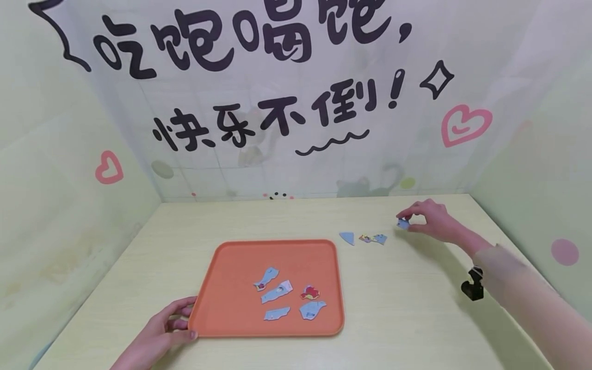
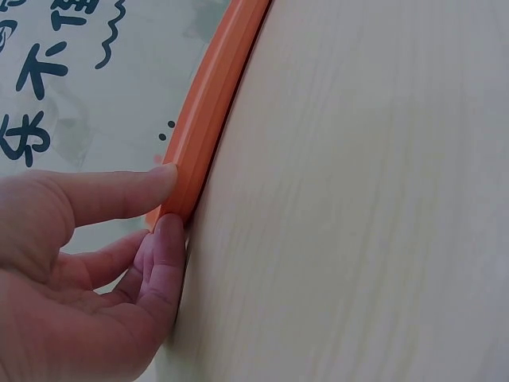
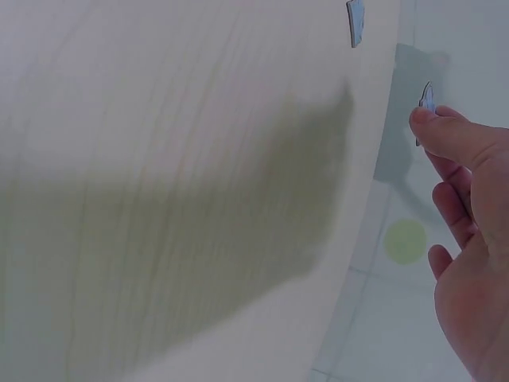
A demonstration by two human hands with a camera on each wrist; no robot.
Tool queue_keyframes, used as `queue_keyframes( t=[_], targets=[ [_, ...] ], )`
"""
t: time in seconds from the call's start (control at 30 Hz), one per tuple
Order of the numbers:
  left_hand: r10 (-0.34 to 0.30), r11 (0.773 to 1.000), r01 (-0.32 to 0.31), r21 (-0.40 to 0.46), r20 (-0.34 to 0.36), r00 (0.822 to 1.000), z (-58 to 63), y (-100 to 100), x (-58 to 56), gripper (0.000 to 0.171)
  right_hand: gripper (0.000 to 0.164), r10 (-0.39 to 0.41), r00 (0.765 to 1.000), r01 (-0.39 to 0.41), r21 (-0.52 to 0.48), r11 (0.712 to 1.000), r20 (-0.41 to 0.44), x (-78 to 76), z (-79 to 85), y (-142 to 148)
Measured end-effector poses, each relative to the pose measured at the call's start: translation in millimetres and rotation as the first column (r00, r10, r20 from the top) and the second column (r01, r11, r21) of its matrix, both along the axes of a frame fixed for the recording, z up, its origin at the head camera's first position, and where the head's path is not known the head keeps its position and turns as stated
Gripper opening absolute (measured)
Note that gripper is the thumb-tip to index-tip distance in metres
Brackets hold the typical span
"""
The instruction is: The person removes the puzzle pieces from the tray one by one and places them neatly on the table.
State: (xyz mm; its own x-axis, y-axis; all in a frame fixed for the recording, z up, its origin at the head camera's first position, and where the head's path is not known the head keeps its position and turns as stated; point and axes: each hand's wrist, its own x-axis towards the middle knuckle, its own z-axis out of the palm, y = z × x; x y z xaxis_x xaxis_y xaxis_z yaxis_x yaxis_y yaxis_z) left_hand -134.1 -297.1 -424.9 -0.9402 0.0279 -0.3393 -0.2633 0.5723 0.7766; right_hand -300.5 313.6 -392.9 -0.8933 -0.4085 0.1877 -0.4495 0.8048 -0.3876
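Observation:
In the head view my left hand (image 1: pixel 159 329) grips the near left corner of an orange tray (image 1: pixel 208 288), thumb on the front rim. The left wrist view shows the thumb and curled fingers (image 2: pixel 163 239) at the tray's corner (image 2: pixel 195 159). Off to the far right, my right hand (image 1: pixel 432 218) pinches a small light-blue puzzle piece (image 1: pixel 403 224) between thumb and fingers, above the table. That piece (image 3: pixel 428 97) appears nearly edge-on in the right wrist view. Several irregular puzzle pieces lie in the tray, among them a red one (image 1: pixel 310 293) and a blue one (image 1: pixel 312 310).
Behind the tray's right corner, a blue triangular piece (image 1: pixel 347 238) lies on the pale wooden table (image 1: pixel 398 298), with patterned blue-and-yellow pieces (image 1: pixel 380 239) beside it. A printed backdrop (image 1: pixel 259 169) rises at the table's back edge. Similar sheets stand at both sides.

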Motion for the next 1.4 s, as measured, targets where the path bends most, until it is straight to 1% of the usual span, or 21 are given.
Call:
queue_keyframes(
  t=[0.13,0.5,0.7,0.8,0.97,1.03,1.2,1.33,1.4],
  targets=[
    [0.008,1.000,-0.008,-0.007,0.002,1.000,-0.2,0.8,-0.6,0.079,0.036,-0.022,0.999,0.022,-0.012,1.000,0.045,1.9,-5.8,1.5],
    [0.012,1.000,-0.012,0.005,0.010,1.000,-0.2,0.7,-0.3,0.079,0.034,-0.015,0.997,0.017,-0.030,0.999,0.070,7.0,-19.1,3.0],
    [0.013,1.000,-0.013,0.000,0.007,1.000,-0.6,0.9,-0.1,0.079,0.034,0.012,0.996,-0.009,-0.040,0.999,0.089,6.3,-24.8,3.6],
    [0.013,1.000,-0.013,0.000,0.003,1.000,-1.2,0.6,0.3,0.079,0.032,0.033,0.993,-0.027,-0.059,0.998,0.116,5.2,-26.8,3.4],
    [0.008,1.000,-0.008,0.003,0.002,1.000,-1.4,0.2,0.0,0.079,0.032,0.076,0.980,-0.054,-0.119,0.991,0.185,3.2,-29.5,4.3],
    [0.016,1.000,-0.016,0.003,0.012,1.000,-0.9,0.4,0.1,0.079,0.033,0.087,0.972,-0.059,-0.131,0.990,0.217,2.0,-30.4,5.0],
    [0.040,0.999,-0.041,0.017,0.036,0.999,0.3,1.6,0.6,0.079,0.036,0.078,0.958,-0.043,-0.131,0.990,0.275,-1.8,-33.6,9.1],
    [0.037,0.999,-0.038,0.032,0.028,0.999,-0.1,2.1,0.3,0.078,0.037,0.073,0.952,-0.031,-0.144,0.989,0.298,-1.7,-35.9,14.3],
    [0.032,0.999,-0.033,0.037,0.024,0.999,-0.4,2.2,0.5,0.078,0.038,0.071,0.945,-0.019,-0.163,0.986,0.321,0.2,-36.2,15.9]
  ],
)
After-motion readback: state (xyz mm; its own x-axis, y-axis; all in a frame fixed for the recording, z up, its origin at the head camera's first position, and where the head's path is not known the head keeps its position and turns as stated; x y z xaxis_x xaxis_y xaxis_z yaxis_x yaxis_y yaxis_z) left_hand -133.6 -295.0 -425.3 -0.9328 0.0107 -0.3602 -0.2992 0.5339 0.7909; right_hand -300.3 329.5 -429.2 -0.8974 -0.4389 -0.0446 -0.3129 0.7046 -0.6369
